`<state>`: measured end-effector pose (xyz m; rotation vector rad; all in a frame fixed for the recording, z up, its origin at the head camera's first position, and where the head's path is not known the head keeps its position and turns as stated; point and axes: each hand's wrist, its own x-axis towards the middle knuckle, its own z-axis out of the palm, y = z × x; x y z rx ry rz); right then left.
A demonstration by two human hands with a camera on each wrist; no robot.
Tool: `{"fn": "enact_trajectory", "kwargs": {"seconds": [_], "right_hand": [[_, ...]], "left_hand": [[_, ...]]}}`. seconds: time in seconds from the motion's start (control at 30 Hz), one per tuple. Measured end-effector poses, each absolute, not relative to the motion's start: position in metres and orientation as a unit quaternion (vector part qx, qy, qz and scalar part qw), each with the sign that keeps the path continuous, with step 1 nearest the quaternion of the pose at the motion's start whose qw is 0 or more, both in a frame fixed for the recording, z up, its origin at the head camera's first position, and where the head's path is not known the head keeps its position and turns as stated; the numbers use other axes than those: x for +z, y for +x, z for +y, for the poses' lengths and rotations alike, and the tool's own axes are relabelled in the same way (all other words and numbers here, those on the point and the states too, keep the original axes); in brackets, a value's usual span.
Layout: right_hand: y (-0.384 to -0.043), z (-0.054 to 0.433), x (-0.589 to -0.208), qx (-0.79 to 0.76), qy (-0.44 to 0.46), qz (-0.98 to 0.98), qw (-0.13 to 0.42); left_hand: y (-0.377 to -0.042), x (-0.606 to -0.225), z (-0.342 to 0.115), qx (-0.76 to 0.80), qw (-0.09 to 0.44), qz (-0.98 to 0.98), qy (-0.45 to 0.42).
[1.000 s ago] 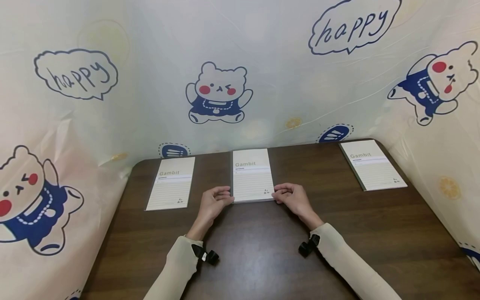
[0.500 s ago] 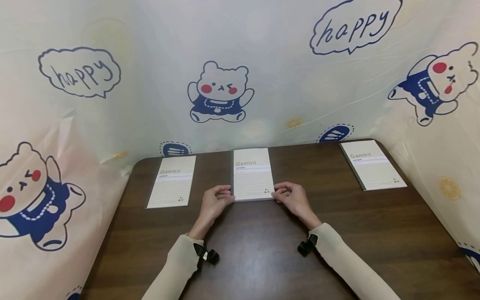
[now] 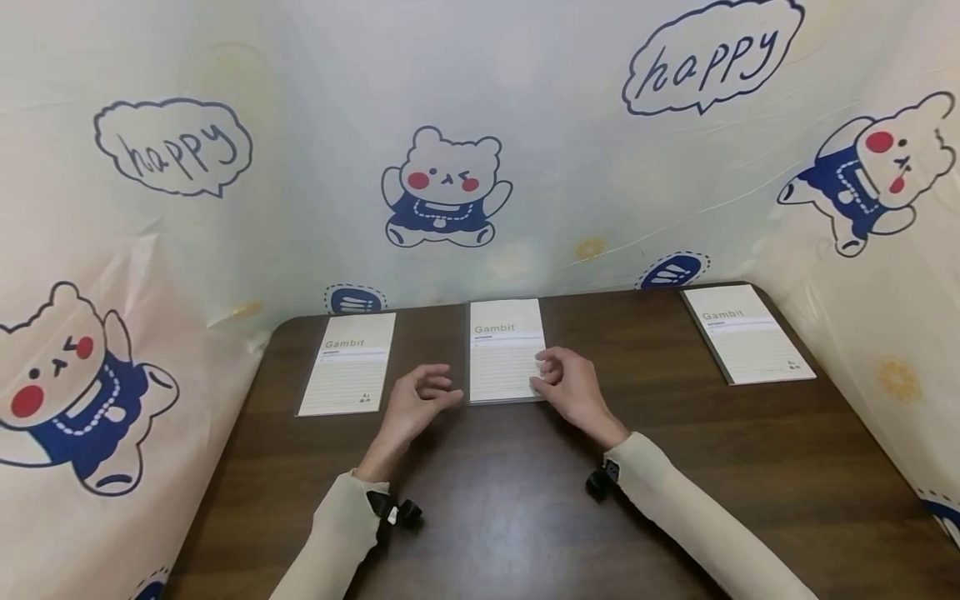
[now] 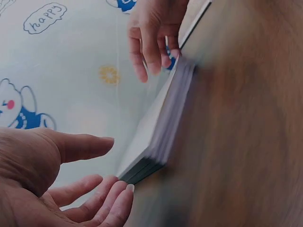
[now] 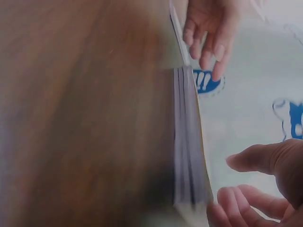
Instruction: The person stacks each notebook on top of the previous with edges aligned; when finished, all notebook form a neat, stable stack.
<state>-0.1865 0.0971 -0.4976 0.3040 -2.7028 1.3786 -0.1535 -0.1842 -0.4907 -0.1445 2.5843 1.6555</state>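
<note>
Neatly piled notebooks form a stack (image 3: 506,358) at the back middle of the table, the top cover reading "Gambit". Their layered page edges show in the left wrist view, where the stack (image 4: 158,127) has dark spines on its left side. Left of it, my left hand (image 3: 414,404) has loosely bent fingers, thumb apart; its fingertips are close to the spines. My right hand (image 3: 576,387) is at the stack's right edge, thumb lifted away from the fingers, gripping nothing. Whether fingertips touch the stack I cannot tell. A single-looking notebook (image 3: 348,367) lies to the left.
Another notebook (image 3: 750,337) lies at the back right corner of the brown wooden table (image 3: 525,517). A printed curtain (image 3: 562,167) with bears and "happy" bubbles hangs behind and along both sides. Each wrist carries a small black camera.
Both hands have loosened from the lower corners of the stack. My left hand has moved slightly left, the right hand slightly up and left. The stack has stayed in place.
</note>
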Motion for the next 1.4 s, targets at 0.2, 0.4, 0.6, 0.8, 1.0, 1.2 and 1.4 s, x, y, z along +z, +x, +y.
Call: {"fn": "enact_trajectory", "kwargs": {"seconds": [0.2,0.4,0.6,0.8,1.0,1.2,1.4], "right_hand": [[-0.186,0.077,-0.483,0.402,0.134,-0.904,0.055],[-0.187,0.054,-0.479,0.397,0.179,-0.899,0.034],[-0.187,0.023,-0.478,0.383,0.256,-0.888,0.013],[-0.182,-0.013,-0.476,0.326,0.335,-0.884,-0.020],[-0.179,-0.047,-0.481,0.239,0.415,-0.875,-0.079],[-0.178,-0.076,-0.490,0.186,0.471,-0.854,-0.122],[-0.179,-0.094,-0.501,0.147,0.497,-0.846,-0.128]], "left_hand": [[-0.148,-0.478,-0.216,0.497,0.009,0.867,-0.037],[-0.139,-0.471,-0.255,0.473,0.000,0.878,-0.075],[-0.133,-0.471,-0.292,0.437,-0.027,0.890,-0.124],[-0.124,-0.474,-0.319,0.372,-0.061,0.915,-0.145],[-0.120,-0.478,-0.338,0.267,-0.048,0.960,-0.069],[-0.123,-0.484,-0.348,0.214,0.035,0.976,-0.024],[-0.127,-0.491,-0.356,0.207,0.046,0.977,-0.038]]}}
